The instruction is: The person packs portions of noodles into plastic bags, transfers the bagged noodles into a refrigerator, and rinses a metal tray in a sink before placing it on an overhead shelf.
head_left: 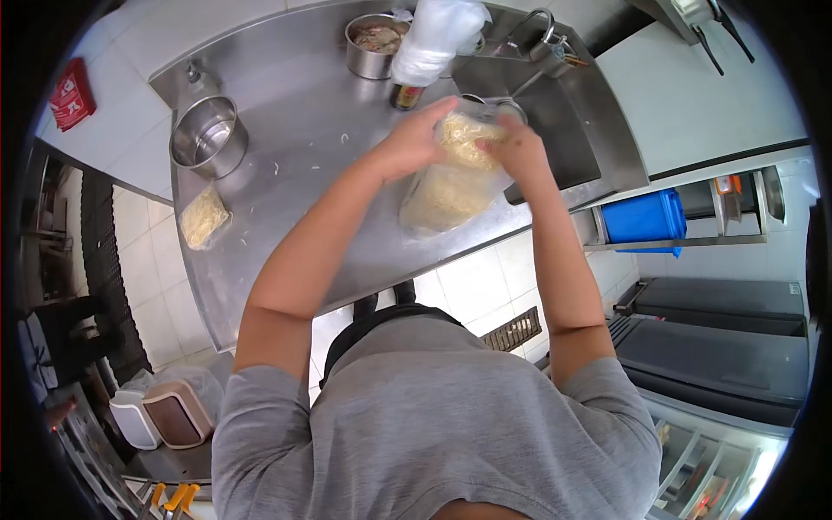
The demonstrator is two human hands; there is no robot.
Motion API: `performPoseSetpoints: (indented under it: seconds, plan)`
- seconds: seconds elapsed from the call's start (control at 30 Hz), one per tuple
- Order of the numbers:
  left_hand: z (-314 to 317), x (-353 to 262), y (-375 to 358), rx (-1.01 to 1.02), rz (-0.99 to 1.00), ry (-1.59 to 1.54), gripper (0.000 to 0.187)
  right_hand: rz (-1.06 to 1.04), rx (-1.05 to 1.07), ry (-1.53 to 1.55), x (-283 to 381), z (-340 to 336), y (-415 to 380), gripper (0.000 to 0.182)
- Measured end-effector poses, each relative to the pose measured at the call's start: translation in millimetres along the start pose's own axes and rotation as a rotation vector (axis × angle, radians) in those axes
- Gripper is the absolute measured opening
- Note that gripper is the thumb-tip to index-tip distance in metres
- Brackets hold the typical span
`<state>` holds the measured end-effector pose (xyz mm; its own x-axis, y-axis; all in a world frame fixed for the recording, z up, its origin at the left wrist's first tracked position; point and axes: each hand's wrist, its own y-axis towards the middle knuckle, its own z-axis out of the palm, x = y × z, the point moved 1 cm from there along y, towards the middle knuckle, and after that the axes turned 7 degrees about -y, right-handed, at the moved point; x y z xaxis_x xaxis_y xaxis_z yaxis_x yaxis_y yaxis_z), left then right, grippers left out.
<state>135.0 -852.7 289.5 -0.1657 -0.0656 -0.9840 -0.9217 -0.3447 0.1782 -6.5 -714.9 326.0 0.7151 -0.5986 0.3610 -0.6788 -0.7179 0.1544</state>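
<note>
A clear plastic bag of pale yellow shreds [471,143] is held up between my two hands over the front of the steel counter. My left hand [414,140] has its fingers closed along the bag's left edge. On the opposite side, my right hand [523,156] grips the bag, its thumb pressed against the front. Directly below, overlapped by the held bag, more pale shreds in clear plastic [444,204] rest near the counter's front edge. A smaller bag of similar shreds [204,218] lies at the counter's left edge.
The steel counter [295,121] carries an open pot [209,139] at left and a pot with food [373,43] at the back. Beside it stand a roll of plastic bags [438,39] and a dark bottle [405,95]. A sink [563,130] lies to the right.
</note>
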Motion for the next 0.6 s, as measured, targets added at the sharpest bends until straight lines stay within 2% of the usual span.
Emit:
performPoseSetpoints:
  seconds: [0.03,0.13,0.17,0.27,0.3,0.37,0.4,0.43,0.47,0.53,0.6]
  plan:
    - [0,-4,-3,0.014,-0.07,-0.092,0.08,-0.146,-0.23,-0.163,4,1,-11,0.055]
    - [-5,-9,-13,0.08,-0.182,-0.337,0.081,-0.576,-0.419,-0.262,27,-9,-33,0.052]
    - [-8,-8,-21,0.102,-0.214,-0.413,0.081,-0.591,-0.256,-0.06,41,-10,-46,0.043]
    - [-28,-8,-48,-0.173,-0.147,-0.599,0.073,-0.47,0.269,0.019,33,-8,-63,0.031]
    - [-47,0,-62,-0.365,-0.143,-0.495,0.054,-0.495,0.149,-0.012,34,-18,-68,0.026]
    - [-116,36,-103,-0.668,-0.257,0.394,0.03,-0.524,-0.041,-0.032,36,-49,-74,0.017]
    - [-166,73,-130,-0.844,-0.181,0.608,0.02,-0.52,-0.11,-0.023,39,-62,-78,0.014]
    - [-203,75,-163,-0.939,-0.346,0.79,0.018,-0.42,-0.131,0.096,44,-72,-84,0.013]
    - [-250,96,-198,-0.858,-0.509,0.927,0.032,-0.313,-0.153,0.208,48,-79,-88,0.012]
    - [-253,90,-240,-0.731,-0.617,1.647,0.055,-0.318,-0.092,0.307,57,-79,-92,0.011]
    - [-256,88,-251,-0.576,-0.865,1.462,0.07,-0.387,-0.012,0.376,66,-67,-96,0.011]
